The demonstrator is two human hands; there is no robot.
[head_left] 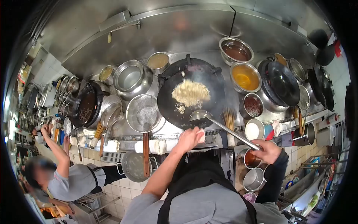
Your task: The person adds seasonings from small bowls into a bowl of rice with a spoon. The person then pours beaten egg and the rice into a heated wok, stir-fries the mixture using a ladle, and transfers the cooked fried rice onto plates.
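A black wok (167, 106) sits on the central burner, with pale yellow fried rice (191, 94) in its middle, blurred by motion. My left hand (191, 139) is closed at the wok's near edge, around a white cloth (201, 136); the wok's handle is hidden. My right hand (267, 151) is wrapped round the handle end of a long metal ladle (231, 131). The ladle's bowl lies inside the wok, just below the rice.
A strainer (145, 112) with a wooden handle and a steel pot (128, 76) stand left. Bowls of orange liquid (245, 76) and dark liquid (236, 50) are right, beside stacked woks (283, 84). A co-worker (74, 179) stands at far left.
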